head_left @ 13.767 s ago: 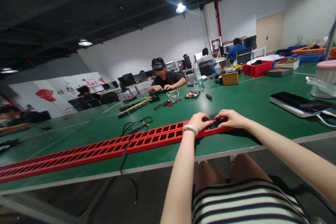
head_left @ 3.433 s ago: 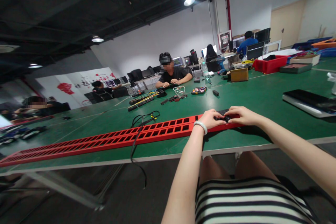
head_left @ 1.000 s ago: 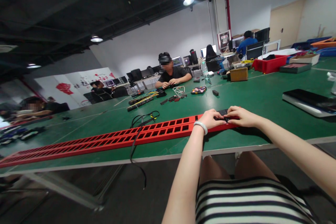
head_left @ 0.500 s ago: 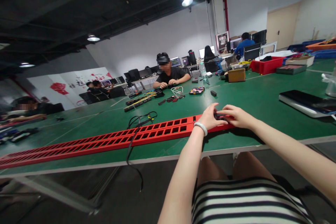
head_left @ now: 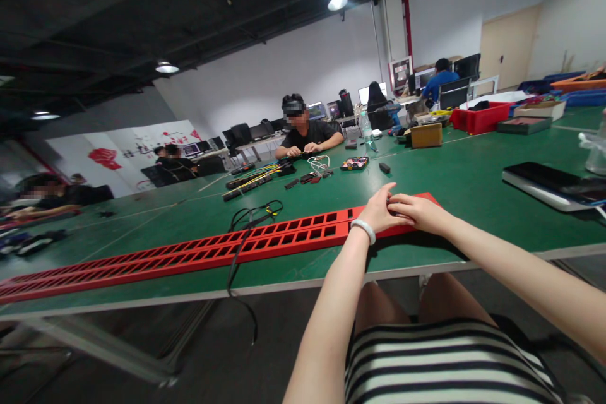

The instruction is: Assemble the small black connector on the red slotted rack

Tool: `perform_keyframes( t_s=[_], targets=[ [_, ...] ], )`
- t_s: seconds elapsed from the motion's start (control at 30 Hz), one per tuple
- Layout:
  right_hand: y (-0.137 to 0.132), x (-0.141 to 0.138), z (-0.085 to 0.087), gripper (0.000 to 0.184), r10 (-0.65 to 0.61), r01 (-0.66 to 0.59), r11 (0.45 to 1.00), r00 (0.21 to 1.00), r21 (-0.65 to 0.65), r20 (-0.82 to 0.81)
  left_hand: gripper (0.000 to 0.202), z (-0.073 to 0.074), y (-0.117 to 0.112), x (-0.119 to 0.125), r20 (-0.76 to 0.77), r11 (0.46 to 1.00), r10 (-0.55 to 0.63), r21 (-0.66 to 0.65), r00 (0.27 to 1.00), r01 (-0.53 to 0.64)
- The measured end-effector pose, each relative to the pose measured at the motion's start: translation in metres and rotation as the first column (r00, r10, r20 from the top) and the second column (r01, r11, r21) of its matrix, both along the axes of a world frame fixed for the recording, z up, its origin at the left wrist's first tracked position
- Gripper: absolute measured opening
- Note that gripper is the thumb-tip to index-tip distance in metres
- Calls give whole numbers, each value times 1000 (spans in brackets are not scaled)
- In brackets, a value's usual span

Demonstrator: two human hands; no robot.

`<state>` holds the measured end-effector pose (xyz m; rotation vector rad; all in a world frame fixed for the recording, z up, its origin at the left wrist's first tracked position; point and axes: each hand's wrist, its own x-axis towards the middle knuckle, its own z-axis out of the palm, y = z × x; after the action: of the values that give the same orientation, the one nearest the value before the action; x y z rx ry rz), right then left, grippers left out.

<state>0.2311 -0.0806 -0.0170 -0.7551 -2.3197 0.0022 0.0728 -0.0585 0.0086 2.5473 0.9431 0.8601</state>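
Note:
A long red frame [head_left: 284,237] with two rows of rectangular openings lies along the front of the green table. Over its right end, my two hands meet. My left hand [head_left: 379,211], with a pale bracelet at the wrist, has its fingers curled down around something small and dark that is mostly hidden. From the right, my right hand [head_left: 421,211] presses its bent fingers against the same spot, close to my left fingertips. A black cable [head_left: 241,246] crosses the frame left of my hands and hangs over the table edge.
Across the table [head_left: 454,177], a person [head_left: 307,132] handles small parts beside black strips with yellow wires [head_left: 258,182]. A small black block [head_left: 384,168] lies beyond my hands. A black-topped device [head_left: 552,186] is at right, a red bin [head_left: 483,118] farther back.
My right hand has shifted slightly left, closer to my left hand, uncovering the frame's red right end. The dark piece between the fingers is now more hidden.

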Motion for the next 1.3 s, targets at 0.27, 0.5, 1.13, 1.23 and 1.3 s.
perform_keyframes(
  t_s=[0.27,0.5,1.13,1.23,1.3],
  targets=[
    [3,9,-1,29,-94,74,991,976,-107,-194,78,3,-1,-4,-44,999,46,17,998,-45],
    [3,29,5,27,-236,220,972,931,-86,-278,46,5,-2,-7,-138,988,112,120,984,-96],
    [8,37,0,47,-287,219,901,948,-373,-137,30,-2,0,-14,-175,980,144,165,974,-115],
    [7,37,1,43,-290,233,893,952,-385,-97,30,-3,2,-14,-168,980,147,159,975,-120],
    [7,37,2,42,-285,232,895,954,-381,-89,30,-3,3,-15,-164,980,148,160,975,-122]
  ],
)
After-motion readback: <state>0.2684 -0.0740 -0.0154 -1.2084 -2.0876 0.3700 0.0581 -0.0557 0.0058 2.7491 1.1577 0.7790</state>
